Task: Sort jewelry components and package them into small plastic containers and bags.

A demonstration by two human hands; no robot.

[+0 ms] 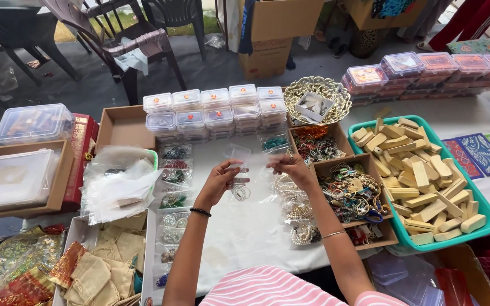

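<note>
My left hand (220,181) and my right hand (292,168) hold a small clear plastic pouch (252,175) between them above the white table. The left hand pinches its left edge, the right hand its top right corner. A silvery piece of jewellery (241,192) shows inside the pouch, low on the left. A black bead bracelet sits on my left wrist and a thin bangle on my right forearm.
Stacked clear lidded boxes (216,113) stand behind the hands. Cardboard trays of jewellery (347,192) lie to the right, beside a teal tray (486,209) of wooden blocks. Loose clear bags (120,184) and cloth pouches (103,266) are on the left. A gold filigree bowl (341,99) sits further back.
</note>
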